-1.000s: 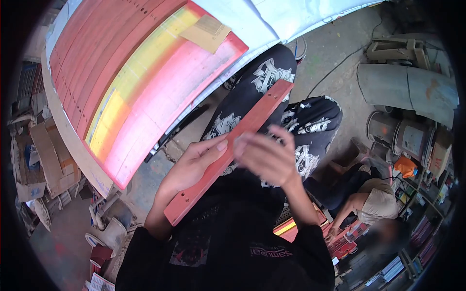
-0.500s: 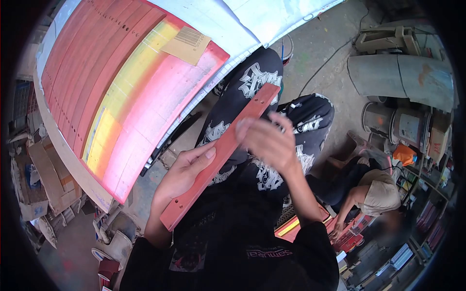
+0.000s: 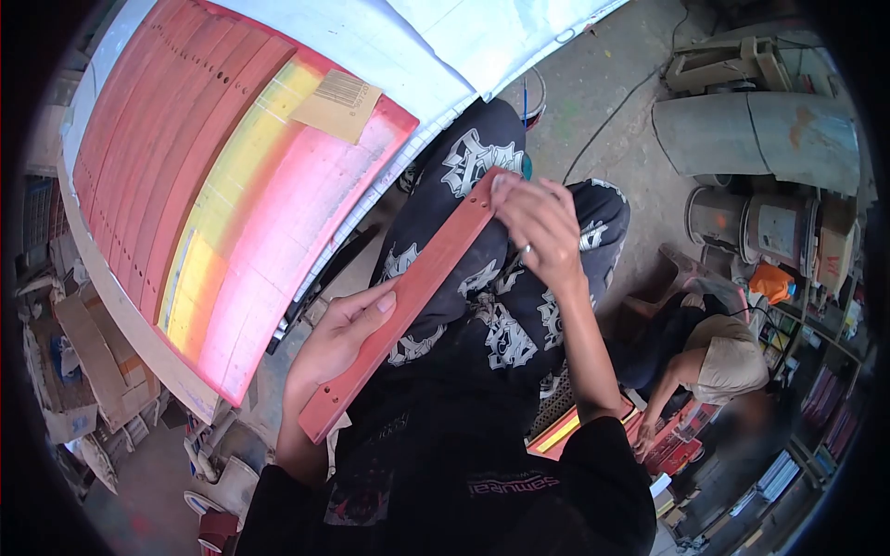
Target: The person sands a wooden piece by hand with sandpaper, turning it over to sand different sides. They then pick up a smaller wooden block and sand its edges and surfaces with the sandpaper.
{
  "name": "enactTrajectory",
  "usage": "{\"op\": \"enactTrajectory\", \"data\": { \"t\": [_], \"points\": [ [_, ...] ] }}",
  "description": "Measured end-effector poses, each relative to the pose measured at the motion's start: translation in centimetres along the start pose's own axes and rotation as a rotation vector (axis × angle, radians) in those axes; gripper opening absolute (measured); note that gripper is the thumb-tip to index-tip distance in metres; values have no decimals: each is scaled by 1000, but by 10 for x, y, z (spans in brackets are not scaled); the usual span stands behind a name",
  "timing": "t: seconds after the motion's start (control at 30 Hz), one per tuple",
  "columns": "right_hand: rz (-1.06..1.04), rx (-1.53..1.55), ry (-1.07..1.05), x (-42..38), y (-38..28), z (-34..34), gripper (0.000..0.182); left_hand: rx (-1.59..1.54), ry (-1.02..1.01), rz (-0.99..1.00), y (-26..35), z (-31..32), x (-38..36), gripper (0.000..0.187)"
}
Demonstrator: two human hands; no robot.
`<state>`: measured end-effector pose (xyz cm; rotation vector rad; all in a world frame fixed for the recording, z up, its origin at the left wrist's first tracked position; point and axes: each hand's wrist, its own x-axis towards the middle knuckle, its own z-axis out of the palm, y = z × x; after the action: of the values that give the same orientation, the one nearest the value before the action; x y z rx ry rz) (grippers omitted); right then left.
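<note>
A reddish-brown wooden slat [image 3: 422, 283] with drilled holes near both ends lies slanted across my lap. My left hand [image 3: 338, 338] is closed around its lower part, thumb on the upper face. At the far end, the bent fingers of my right hand [image 3: 542, 227] press against the slat's edge beside the holes. Whatever may be under those fingertips is hidden and blurred. A ring shows on one finger of that hand.
Several similar red slats [image 3: 176, 130] lie side by side on a paint-stained board [image 3: 278, 222], with a cardboard piece [image 3: 338, 107] on it. A co-worker [image 3: 728, 366] bends over red pieces [image 3: 677, 440] at right. A cable [image 3: 616, 111] crosses the floor.
My right hand has moved from the slat's middle up to its far end. My left hand keeps its hold, and the view has shifted slightly.
</note>
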<state>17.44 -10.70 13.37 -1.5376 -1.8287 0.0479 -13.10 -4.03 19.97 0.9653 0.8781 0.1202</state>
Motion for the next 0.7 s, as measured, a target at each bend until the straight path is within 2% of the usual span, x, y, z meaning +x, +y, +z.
{"op": "enactTrajectory", "data": {
  "t": [0.1, 0.23, 0.37, 0.5, 0.6, 0.7],
  "points": [
    [-45, 82, -64, 2, -25, -2, 30, 2, 4, -22, -3, -6, -2, 45],
    [27, -42, 23, 0, 15, 1, 31, 33, -4, -9, -3, -5, 1, 45],
    [-22, 12, -20, 2, -2, 0, 30, 49, 14, -12, -3, -7, -1, 45],
    [46, -39, 40, -2, 21, 2, 28, 52, -1, -19, 0, -5, 1, 45],
    [-5, 46, 74, 2, 11, 6, 27, 40, -19, -23, -3, -10, 1, 44],
    [-17, 44, 14, 2, 4, 4, 24, 50, -23, -36, 0, -9, 2, 47]
  ]
}}
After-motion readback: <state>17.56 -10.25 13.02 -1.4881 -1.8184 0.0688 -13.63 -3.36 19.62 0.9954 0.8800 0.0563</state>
